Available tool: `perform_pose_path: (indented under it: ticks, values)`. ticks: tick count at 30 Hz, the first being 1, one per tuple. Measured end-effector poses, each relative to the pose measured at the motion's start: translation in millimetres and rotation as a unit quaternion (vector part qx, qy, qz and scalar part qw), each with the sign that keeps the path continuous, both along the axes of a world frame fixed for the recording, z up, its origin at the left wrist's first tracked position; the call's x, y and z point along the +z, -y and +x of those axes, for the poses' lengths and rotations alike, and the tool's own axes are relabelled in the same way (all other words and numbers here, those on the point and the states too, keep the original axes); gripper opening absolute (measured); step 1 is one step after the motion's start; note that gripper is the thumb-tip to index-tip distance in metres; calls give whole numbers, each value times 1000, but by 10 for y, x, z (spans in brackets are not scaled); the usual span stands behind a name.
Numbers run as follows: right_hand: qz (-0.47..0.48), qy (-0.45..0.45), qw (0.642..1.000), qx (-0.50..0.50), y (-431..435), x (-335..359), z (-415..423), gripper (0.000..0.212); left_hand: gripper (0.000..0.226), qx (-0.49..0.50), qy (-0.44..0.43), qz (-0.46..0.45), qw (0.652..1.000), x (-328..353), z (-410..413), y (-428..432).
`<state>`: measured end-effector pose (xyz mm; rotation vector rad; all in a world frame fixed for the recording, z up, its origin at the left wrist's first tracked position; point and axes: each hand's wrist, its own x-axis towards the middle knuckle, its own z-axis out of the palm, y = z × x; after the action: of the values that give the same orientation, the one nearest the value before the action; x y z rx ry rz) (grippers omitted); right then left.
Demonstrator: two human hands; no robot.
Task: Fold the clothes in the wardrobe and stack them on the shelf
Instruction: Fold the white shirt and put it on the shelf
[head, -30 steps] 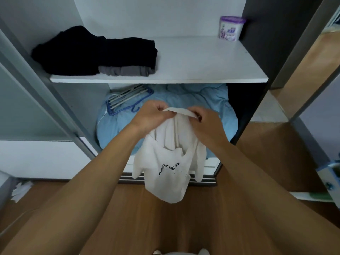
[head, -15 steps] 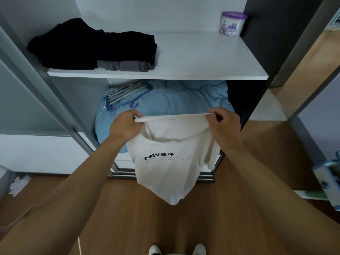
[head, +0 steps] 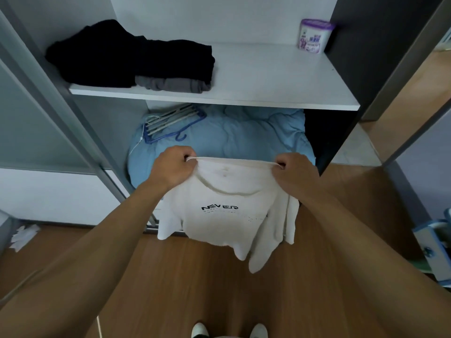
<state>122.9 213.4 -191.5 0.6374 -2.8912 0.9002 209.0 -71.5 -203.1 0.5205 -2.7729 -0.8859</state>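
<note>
Wardrobe shelf [head: 268, 76] holds folded dark clothes [head: 131, 59]; left hand [head: 174, 167] and right hand [head: 296, 173] pinch white shirt [head: 227, 215] shoulders. Next: fold sleeves inward.

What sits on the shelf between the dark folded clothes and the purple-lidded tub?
Nothing: the head view shows only bare white shelf between the dark folded clothes and the purple-lidded tub.
</note>
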Motion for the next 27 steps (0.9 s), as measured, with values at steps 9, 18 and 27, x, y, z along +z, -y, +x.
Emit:
perform_pose_path:
  ticks: [9, 18, 27]
  values:
    - [226, 150, 962, 14, -104, -255, -47, 12, 31, 117, -45, -10, 992, -218, 140, 126]
    - [-205, 401, 891, 62, -24, -167, 88, 38, 19, 185, -22, 201, 962, -186, 142, 243]
    - [-116, 157, 979, 57, -11, -318, 137, 31, 34, 179, 4, 146, 973, -135, 246, 308]
